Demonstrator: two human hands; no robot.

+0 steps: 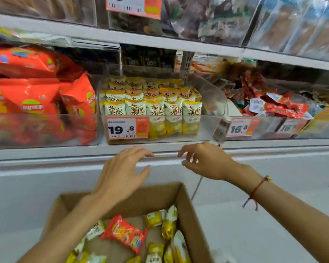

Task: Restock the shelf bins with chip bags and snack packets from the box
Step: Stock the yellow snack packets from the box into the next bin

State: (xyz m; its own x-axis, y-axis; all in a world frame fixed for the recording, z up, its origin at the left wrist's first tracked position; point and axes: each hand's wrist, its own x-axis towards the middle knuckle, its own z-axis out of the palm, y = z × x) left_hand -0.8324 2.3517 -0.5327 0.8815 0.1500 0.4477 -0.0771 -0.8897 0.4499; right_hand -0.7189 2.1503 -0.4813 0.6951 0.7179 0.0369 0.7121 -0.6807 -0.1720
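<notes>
An open cardboard box (186,205) sits low in front of me. It holds a red chip bag (124,234) and several yellow-and-white snack packets (169,224). My left hand (122,173) hovers above the box's far edge with fingers spread, holding nothing. My right hand (205,160) is just right of it, fingers loosely curled and apart, also holding nothing. Both hands are just below the front of the middle clear shelf bin (207,128), which is packed with upright rows of the same yellow-and-white packets (154,109).
The left bin holds large red chip bags (32,103). The right bin (273,128) holds mixed small red packets. Orange price tags (127,128) hang on the bin fronts. A white shelf ledge (46,150) runs below the bins, and another stocked shelf sits above.
</notes>
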